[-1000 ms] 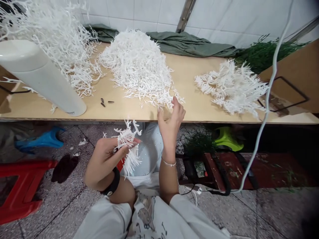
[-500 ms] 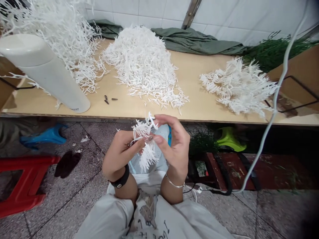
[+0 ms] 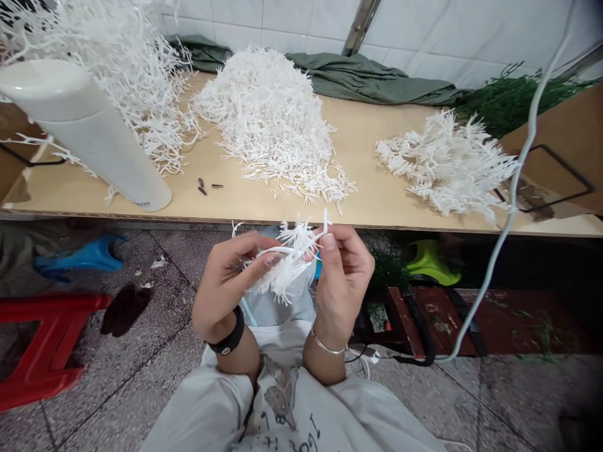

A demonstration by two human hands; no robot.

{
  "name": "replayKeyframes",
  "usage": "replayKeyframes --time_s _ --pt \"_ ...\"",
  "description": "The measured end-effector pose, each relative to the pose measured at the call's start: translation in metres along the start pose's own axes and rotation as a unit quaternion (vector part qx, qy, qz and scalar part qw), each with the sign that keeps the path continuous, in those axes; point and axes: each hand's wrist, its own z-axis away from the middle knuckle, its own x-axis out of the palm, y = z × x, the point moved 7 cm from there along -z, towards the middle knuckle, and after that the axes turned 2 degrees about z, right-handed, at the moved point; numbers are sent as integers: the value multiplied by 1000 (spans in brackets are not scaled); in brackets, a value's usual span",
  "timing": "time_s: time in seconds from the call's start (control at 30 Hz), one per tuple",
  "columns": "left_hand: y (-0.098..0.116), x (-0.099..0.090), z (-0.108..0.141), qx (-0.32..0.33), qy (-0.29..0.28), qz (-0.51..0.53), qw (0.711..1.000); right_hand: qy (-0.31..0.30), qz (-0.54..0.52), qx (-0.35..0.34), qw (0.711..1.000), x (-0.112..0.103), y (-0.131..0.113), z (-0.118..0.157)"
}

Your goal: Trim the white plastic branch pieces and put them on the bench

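Observation:
My left hand (image 3: 226,282) and my right hand (image 3: 343,276) together hold a small bunch of white plastic sprigs (image 3: 289,260) just below the front edge of the wooden table (image 3: 377,201). Fingers of both hands pinch the bunch from either side. On the table right behind it lies a big heap of loose white sprigs (image 3: 271,113). A second, flatter pile of white sprigs (image 3: 447,163) lies at the right. Branched white stems (image 3: 117,69) spread over the far left corner.
A tall white cylinder (image 3: 89,135) leans at the table's left, with three dark seeds (image 3: 207,187) beside it. Green cloth (image 3: 372,78) and green sprigs (image 3: 513,97) lie at the back. A white cable (image 3: 513,188) hangs at right. A red stool (image 3: 38,345) stands on the floor.
My right hand came back from the heap on the table to my left hand. Both hands now grip the bunch, which has turned and risen slightly.

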Motion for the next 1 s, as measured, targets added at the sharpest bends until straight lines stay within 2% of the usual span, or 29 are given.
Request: replayKeyframes --time_s 0.1,0.17,0.23,0.37,0.5,0.63,0.7,0.83,0.93,1.0 --pt "-1 -18 2 15 136 -43 990 -15 -30 39 999 2 10 0" --pt "0 -26 3 20 192 -61 979 -24 -46 54 997 5 15 -1" --pt "3 -26 2 35 190 -61 979 -33 -70 62 995 9 18 -1" --pt "9 -16 -1 50 109 -47 992 -19 -131 64 989 14 24 -3" --pt "7 -11 -1 41 78 5 996 24 -153 4 988 11 22 -4" --pt "7 -3 -1 42 34 42 998 21 -120 -51 991 12 19 -3" --pt "8 -2 -1 40 40 47 997 20 -107 -76 991 12 18 -2" --pt "8 -1 -1 34 97 63 993 24 -72 -137 988 13 11 0" --pt "10 -3 1 45 150 89 984 30 -1 -199 980 14 1 4" --pt "12 -4 1 59 165 100 980 36 51 -239 969 15 -6 8"
